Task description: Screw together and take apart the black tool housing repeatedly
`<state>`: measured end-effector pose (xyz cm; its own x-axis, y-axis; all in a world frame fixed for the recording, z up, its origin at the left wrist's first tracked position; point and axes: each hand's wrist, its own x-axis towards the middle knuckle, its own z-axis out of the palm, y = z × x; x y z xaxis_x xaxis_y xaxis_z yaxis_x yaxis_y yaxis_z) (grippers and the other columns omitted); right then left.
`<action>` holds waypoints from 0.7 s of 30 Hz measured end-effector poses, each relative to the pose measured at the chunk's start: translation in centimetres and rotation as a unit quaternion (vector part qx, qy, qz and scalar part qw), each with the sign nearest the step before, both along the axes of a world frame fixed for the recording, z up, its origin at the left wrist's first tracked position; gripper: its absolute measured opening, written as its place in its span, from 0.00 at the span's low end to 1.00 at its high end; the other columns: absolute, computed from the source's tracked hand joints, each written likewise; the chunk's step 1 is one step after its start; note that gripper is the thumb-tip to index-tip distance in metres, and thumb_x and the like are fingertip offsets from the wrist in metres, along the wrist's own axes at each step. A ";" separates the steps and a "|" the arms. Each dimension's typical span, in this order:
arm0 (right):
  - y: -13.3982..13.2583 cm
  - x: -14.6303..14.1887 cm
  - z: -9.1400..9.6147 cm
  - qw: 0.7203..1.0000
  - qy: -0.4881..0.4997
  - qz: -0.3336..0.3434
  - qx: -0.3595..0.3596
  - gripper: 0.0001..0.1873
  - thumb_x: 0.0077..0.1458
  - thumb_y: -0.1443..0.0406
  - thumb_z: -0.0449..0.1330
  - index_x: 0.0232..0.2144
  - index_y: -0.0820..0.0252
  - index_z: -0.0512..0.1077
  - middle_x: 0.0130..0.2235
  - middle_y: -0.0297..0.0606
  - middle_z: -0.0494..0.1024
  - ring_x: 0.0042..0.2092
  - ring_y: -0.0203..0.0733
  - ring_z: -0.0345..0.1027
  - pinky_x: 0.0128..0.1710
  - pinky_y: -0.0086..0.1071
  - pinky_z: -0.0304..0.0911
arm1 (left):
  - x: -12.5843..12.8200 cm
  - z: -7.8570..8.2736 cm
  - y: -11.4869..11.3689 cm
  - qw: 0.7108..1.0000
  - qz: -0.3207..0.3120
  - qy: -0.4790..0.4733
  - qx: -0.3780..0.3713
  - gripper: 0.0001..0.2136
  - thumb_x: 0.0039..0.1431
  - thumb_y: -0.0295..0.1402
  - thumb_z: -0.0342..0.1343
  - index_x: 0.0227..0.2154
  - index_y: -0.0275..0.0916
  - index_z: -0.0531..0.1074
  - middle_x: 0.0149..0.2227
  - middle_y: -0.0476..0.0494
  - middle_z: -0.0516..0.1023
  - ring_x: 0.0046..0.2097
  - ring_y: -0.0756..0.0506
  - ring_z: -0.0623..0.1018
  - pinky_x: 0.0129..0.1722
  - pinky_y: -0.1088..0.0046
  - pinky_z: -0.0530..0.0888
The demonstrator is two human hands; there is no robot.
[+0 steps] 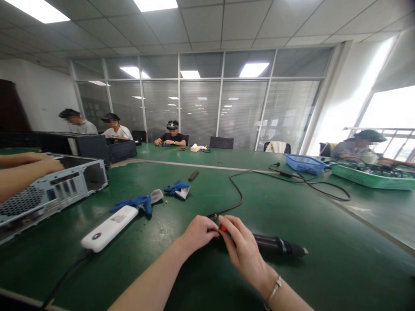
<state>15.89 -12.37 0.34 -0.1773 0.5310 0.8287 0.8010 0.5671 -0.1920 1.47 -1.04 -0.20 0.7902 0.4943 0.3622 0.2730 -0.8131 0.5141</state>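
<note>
My left hand (200, 232) is closed, its thumb and finger pinched together at the tip of my right hand. What it grips is hidden. My right hand (240, 245) bends its fingers around a small red-orange part (222, 226), whose kind I cannot make out. Beneath and beyond the right hand lies a black electric screwdriver (270, 244), its metal tip pointing right. A black cable (241, 194) runs from near my fingertips toward the back right. A tiny brass-coloured piece (215, 215) shows just above the fingertips.
On the green table (324, 224), a white power strip (110, 228), blue gloves (177, 188) and a dark bar (193, 175) lie left. Another person's hands (48, 166) reach into a metal computer case (94, 177). Blue (304, 164) and green (369, 177) baskets stand right. Several people sit around.
</note>
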 end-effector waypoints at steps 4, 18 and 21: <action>-0.2 -0.2 0.2 1.000 -0.003 0.007 0.005 0.27 0.60 0.72 0.50 0.61 0.55 0.56 0.49 0.48 0.69 0.49 0.45 0.68 0.45 0.40 0.71 | 0.0 0.0 0.0 1.000 0.002 0.009 0.004 0.06 0.55 0.26 0.58 0.31 0.38 0.81 0.33 0.47 0.82 0.35 0.48 0.78 0.38 0.78 0.69; -0.2 -0.2 0.2 1.000 -0.002 -0.007 0.003 0.27 0.61 0.70 0.51 0.61 0.54 0.56 0.50 0.48 0.71 0.50 0.46 0.69 0.46 0.41 0.71 | 0.1 -0.1 0.0 1.000 0.007 0.009 0.004 0.07 0.54 0.25 0.57 0.32 0.38 0.81 0.33 0.47 0.82 0.36 0.47 0.78 0.38 0.77 0.69; 0.0 -0.1 0.2 1.000 0.011 -0.007 0.010 0.24 0.62 0.71 0.50 0.59 0.53 0.59 0.45 0.45 0.72 0.45 0.42 0.71 0.42 0.37 0.72 | 0.1 0.0 -0.1 1.000 0.010 0.013 0.003 0.07 0.55 0.26 0.57 0.32 0.38 0.81 0.32 0.48 0.82 0.34 0.48 0.78 0.38 0.77 0.69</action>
